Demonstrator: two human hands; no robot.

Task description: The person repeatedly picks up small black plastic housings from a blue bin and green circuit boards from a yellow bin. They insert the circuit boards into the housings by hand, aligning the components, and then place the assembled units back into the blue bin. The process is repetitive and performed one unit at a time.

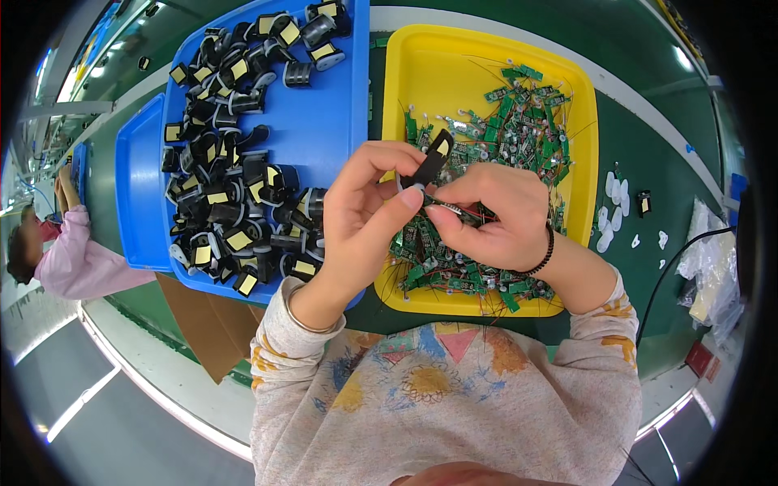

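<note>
While your left hand [361, 215] pinches the black part [428, 168] above the yellow tray [429, 69], near its left edge, your right hand [502, 215] pinches a small circuit board [457, 212] just beside it. Both look light. The black part seems stiff and maybe slick, so hold its sides. The board may break easily; take its edges.

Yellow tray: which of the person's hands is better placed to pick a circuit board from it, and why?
Probably the right hand: it is over the yellow tray and its circuit boards, though pinching a small part. The left hand, holding a black casing, is nearer the blue tray.
</note>
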